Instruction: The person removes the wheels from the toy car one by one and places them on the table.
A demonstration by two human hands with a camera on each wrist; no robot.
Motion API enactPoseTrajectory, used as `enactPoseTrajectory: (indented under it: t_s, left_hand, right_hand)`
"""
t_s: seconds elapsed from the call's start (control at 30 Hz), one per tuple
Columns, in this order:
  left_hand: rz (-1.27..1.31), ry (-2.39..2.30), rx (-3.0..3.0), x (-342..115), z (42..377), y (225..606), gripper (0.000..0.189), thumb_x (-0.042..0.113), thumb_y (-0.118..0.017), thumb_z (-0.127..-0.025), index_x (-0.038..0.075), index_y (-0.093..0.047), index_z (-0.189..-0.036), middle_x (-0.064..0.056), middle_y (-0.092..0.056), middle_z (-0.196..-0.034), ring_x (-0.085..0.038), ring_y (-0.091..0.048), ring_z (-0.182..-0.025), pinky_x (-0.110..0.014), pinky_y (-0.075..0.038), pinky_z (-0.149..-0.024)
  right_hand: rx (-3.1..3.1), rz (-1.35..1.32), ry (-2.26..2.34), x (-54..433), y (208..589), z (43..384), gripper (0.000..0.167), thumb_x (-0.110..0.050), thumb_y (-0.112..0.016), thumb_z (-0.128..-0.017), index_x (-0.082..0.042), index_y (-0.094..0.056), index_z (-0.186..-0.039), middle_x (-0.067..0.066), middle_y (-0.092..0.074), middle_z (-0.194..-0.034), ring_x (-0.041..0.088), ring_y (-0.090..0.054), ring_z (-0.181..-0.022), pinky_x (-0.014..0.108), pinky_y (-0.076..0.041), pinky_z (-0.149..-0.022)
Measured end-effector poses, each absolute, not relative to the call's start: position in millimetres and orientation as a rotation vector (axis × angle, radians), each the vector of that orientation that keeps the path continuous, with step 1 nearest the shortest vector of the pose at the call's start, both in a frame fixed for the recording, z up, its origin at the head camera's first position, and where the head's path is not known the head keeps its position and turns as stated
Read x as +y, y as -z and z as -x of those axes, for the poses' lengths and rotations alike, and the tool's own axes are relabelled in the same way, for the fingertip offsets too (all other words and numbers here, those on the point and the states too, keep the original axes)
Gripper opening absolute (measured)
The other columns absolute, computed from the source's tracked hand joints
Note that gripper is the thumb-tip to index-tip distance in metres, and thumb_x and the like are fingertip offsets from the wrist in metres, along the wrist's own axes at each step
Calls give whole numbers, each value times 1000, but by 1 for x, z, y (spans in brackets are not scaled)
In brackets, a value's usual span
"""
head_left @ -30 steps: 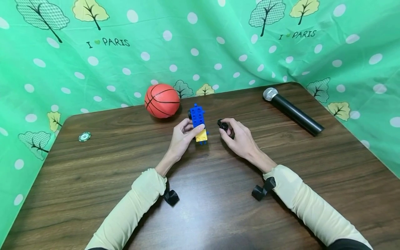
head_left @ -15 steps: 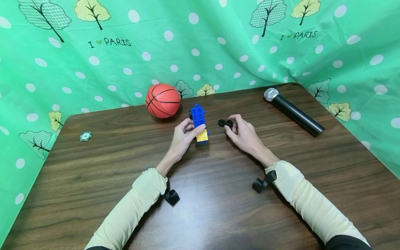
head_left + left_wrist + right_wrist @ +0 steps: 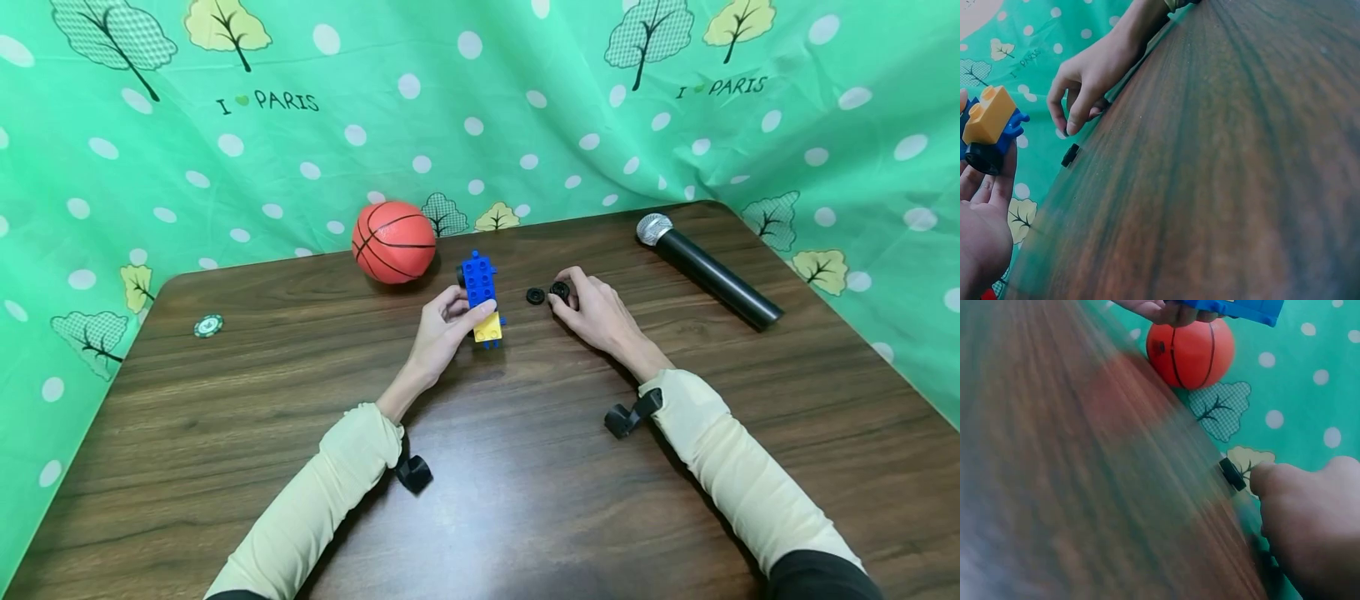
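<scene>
My left hand (image 3: 441, 329) holds a toy car (image 3: 480, 279) of blue and yellow building blocks up on its side, thumb across the studded top. A black wheel (image 3: 985, 158) sits on the car beside the yellow block (image 3: 990, 115). To the right, my right hand (image 3: 600, 310) pinches a small black toy wheel (image 3: 559, 290) between thumb and index finger, low over the table. Another loose black wheel (image 3: 535, 296) lies on the table just left of those fingertips. In the right wrist view the back of my right hand (image 3: 1310, 512) hides the pinched wheel.
A small red basketball (image 3: 393, 242) rests at the table's back edge, behind the car. A black microphone (image 3: 708, 271) with a silver head lies at the back right. A green and white poker chip (image 3: 208, 325) lies far left on the wooden table (image 3: 480, 500).
The two loose wheels, together at my right fingers before, now lie apart. My right hand has shifted slightly right and away with one of them; my left hand still holds the car.
</scene>
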State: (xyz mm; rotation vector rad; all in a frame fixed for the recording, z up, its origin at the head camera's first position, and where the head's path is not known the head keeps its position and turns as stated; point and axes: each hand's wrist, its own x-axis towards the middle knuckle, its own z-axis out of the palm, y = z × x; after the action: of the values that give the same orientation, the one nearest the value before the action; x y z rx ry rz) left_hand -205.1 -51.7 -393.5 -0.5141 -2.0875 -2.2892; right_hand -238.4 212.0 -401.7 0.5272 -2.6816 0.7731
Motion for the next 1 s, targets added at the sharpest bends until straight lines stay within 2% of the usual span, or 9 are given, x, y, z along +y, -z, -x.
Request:
enactPoseTrajectory:
  t_s: [0.7, 1.0]
  left_hand:
    - [499, 2292, -2099, -51, 204, 394, 28, 20, -71, -95, -1, -61, -111, -2, -69, -89, -11, -64, -78, -26, -54, -80]
    - [521, 2314, -2102, -51, 204, 392, 26, 20, -67, -98, 0, -61, -112, -6, -71, -95, -13, -66, -84, -27, -54, -83]
  right_hand:
    - [-2790, -556, -732, 216, 401, 245, 32, -21, -65, -103, -2, -65, -128, 8, -59, -82, 25, -53, -71, 39, -41, -63]
    - [-2693, -505, -891, 216, 398, 241, 31, -20, -62, -104, 1, -63, -127, 8, -53, -81, 27, -48, -77, 43, -38, -74]
